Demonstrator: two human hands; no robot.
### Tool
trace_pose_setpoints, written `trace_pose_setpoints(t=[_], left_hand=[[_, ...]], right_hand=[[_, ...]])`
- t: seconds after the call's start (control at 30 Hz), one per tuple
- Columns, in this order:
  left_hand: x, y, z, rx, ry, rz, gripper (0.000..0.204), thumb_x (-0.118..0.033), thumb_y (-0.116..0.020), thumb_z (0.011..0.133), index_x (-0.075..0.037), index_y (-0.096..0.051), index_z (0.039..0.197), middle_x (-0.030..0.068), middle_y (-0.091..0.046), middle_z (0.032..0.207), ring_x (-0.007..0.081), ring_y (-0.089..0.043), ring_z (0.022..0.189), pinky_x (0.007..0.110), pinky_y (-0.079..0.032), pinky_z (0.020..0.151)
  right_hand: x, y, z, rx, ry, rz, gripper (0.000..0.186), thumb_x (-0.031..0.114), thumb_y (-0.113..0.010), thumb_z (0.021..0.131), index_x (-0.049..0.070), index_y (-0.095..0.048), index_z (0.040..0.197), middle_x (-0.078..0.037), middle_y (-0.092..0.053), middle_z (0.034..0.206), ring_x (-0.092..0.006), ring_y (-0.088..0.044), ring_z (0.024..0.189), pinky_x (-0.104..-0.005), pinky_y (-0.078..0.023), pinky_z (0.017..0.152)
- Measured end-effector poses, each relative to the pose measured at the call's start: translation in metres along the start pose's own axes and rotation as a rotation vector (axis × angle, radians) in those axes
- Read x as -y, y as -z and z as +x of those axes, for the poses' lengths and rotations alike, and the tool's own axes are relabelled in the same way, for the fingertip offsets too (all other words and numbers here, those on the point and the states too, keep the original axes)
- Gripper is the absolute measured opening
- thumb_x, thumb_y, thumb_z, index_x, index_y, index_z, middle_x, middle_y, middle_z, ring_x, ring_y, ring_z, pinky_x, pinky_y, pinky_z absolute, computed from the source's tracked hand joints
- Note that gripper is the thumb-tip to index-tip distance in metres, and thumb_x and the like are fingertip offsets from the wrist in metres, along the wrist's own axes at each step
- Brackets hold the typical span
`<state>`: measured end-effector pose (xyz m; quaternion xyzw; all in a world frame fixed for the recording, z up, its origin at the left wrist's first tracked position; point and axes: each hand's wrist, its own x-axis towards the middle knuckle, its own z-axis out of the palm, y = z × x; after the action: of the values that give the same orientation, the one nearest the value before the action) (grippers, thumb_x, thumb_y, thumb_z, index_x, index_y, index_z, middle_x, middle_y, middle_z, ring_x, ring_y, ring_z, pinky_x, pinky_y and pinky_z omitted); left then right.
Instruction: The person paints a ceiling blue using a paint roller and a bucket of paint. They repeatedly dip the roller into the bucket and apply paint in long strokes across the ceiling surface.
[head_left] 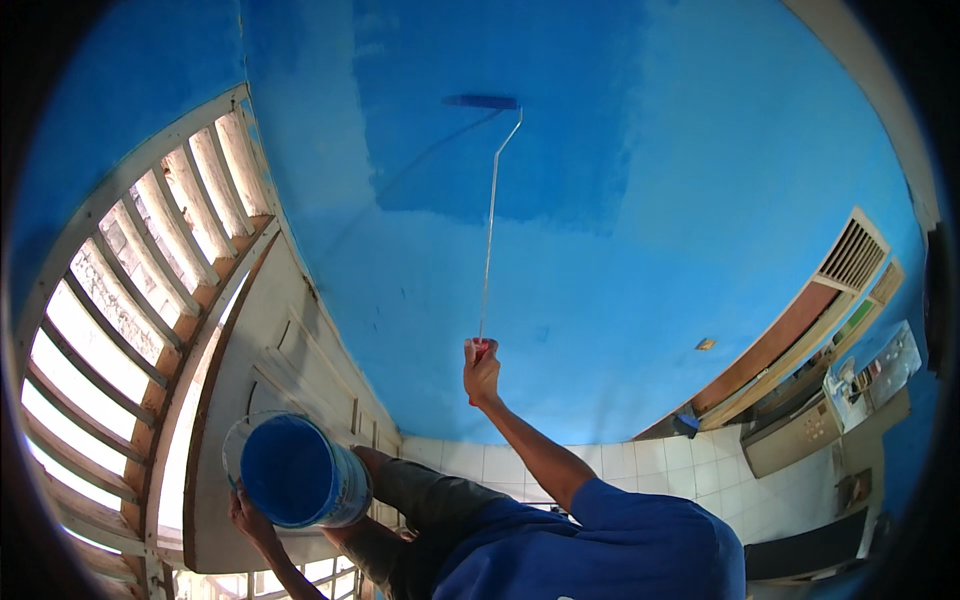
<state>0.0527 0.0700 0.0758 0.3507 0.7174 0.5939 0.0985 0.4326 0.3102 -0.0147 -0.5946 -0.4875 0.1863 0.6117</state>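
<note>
My right hand (482, 372) is closed round the red handle of a paint roller (489, 230), with my arm stretched up and out. The long thin metal rod runs up to the blue roller sleeve (485, 102), which lies against the wall (500, 170) in a patch of darker blue paint. Down at the left, my left hand (248, 515) grips a paint bucket (345, 490) by its wire handle at the side. The bucket tilts toward me, and its inside is coated in blue paint. Part of the left hand's fingers is hidden by the bucket.
A white panelled door (240, 440) stands close at the left, under a slatted wooden vent (160, 240) with bright light behind. To the right are a doorway frame (770, 350) and a beige cabinet (795, 440). White tiles (620, 462) cover the floor.
</note>
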Motion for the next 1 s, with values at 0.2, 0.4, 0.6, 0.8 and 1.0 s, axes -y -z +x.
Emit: trace_pose_setpoints(t=[0.2, 0.4, 0.6, 0.8, 1.0], left_hand=[[0.005, -0.003, 0.001, 0.003, 0.012, -0.105, 0.033, -0.027, -0.044, 0.092, -0.002, -0.064, 0.100, 0.0101, -0.064, 0.081, 0.0179, -0.060, 0.070, 0.032, -0.047, 0.063], [0.017, 0.003, 0.005, 0.001, -0.020, -0.068, 0.032, -0.026, -0.045, 0.091, -0.001, -0.064, 0.099, 0.0095, -0.064, 0.083, 0.0168, -0.059, 0.071, 0.029, -0.046, 0.064], [0.012, 0.003, 0.004, -0.001, 0.017, -0.077, 0.032, -0.026, -0.045, 0.091, -0.001, -0.063, 0.099, 0.0094, -0.063, 0.082, 0.0169, -0.058, 0.072, 0.030, -0.046, 0.065], [-0.007, -0.001, -0.001, -0.011, 0.005, 0.020, 0.034, -0.028, -0.044, 0.092, -0.001, -0.062, 0.101, 0.0092, -0.063, 0.083, 0.0175, -0.059, 0.074, 0.030, -0.046, 0.065], [-0.003, 0.000, 0.000, 0.002, 0.038, -0.067, 0.032, -0.026, -0.045, 0.092, -0.001, -0.063, 0.100, 0.0095, -0.063, 0.083, 0.0162, -0.058, 0.073, 0.030, -0.046, 0.065]], right_hand=[[-0.063, -0.004, -0.084, 0.031, -0.184, -0.077, 0.035, 0.031, -0.053, 0.088, 0.000, -0.043, 0.099, -0.020, -0.061, 0.076, -0.0352, -0.062, 0.072, -0.0414, -0.047, 0.061], [-0.050, -0.004, -0.088, 0.067, -0.238, -0.086, 0.036, 0.032, -0.053, 0.088, -0.001, -0.042, 0.100, -0.021, -0.061, 0.076, -0.0360, -0.062, 0.070, -0.0411, -0.047, 0.060], [0.001, -0.036, -0.021, 0.025, -0.076, 0.078, 0.034, 0.030, -0.053, 0.089, -0.001, -0.042, 0.099, -0.018, -0.061, 0.073, -0.0328, -0.062, 0.066, -0.0391, -0.047, 0.057], [-0.030, -0.036, -0.058, 0.025, -0.144, 0.011, 0.034, 0.030, -0.052, 0.089, -0.001, -0.042, 0.100, -0.017, -0.060, 0.072, -0.0310, -0.062, 0.067, -0.0380, -0.047, 0.058], [-0.067, -0.018, -0.122, 0.072, -0.295, -0.039, 0.041, 0.037, -0.052, 0.088, 0.000, -0.042, 0.100, -0.024, -0.059, 0.074, -0.0396, -0.060, 0.071, -0.0446, -0.045, 0.059]])
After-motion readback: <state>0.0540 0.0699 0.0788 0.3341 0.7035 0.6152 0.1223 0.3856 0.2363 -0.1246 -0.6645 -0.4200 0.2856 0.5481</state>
